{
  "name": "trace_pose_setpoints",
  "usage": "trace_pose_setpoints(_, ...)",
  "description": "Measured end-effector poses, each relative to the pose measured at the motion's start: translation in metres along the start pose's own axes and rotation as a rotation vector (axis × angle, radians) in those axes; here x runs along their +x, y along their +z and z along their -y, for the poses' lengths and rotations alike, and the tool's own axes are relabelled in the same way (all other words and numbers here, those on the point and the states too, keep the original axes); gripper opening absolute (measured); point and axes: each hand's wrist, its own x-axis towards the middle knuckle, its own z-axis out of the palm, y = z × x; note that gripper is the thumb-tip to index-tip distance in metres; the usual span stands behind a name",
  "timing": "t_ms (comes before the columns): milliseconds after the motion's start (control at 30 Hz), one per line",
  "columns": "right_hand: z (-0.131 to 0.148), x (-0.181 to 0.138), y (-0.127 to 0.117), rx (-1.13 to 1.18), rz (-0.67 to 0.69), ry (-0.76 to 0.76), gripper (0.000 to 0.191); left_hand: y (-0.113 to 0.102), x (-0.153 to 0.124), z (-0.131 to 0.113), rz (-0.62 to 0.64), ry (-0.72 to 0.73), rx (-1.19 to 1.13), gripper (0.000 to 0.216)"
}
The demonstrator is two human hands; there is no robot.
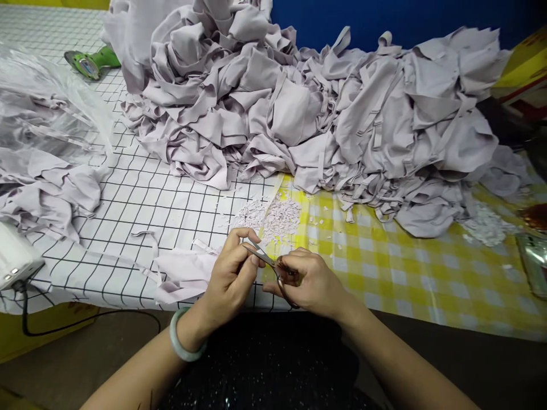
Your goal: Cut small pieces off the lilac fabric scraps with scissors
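Observation:
My right hand [314,285] is closed round a small pair of scissors [270,265] whose blades point up and left toward my left hand. My left hand [231,276], with a pale green bangle [182,341] on the wrist, pinches the edge of a lilac fabric piece [182,273] lying on the table's front edge. The scissor tips sit at the pinched spot. A small heap of lilac snippets [273,216] lies just beyond both hands.
A big pile of lilac garments [320,108] fills the back of the table. More lilac pieces [47,188] and a clear plastic bag [38,102] lie left. A green tool [92,62] lies far left back. A white device [15,256] with a black cable sits at the left edge.

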Motion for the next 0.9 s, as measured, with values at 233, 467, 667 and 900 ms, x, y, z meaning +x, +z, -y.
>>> trace_pose_setpoints(233,-0.02,-0.014,-0.004,0.041,-0.061,0.15,0.055,0.011,0.018,0.011,0.115,0.004,0.022,0.022)
trace_pose_setpoints(467,-0.03,-0.03,0.01,0.45,-0.167,0.327,0.044,0.017,0.017,-0.003,0.195,0.007,0.014,0.021)
trace_pose_setpoints(667,-0.022,-0.023,0.046,0.587,-0.079,0.201,0.04,-0.07,-0.019,-0.021,0.048,-0.031,0.442,0.016)
trace_pose_setpoints(900,-0.018,-0.01,0.065,0.554,-0.155,0.22,0.04,-0.125,-0.093,-0.02,0.265,-0.235,0.715,0.019)
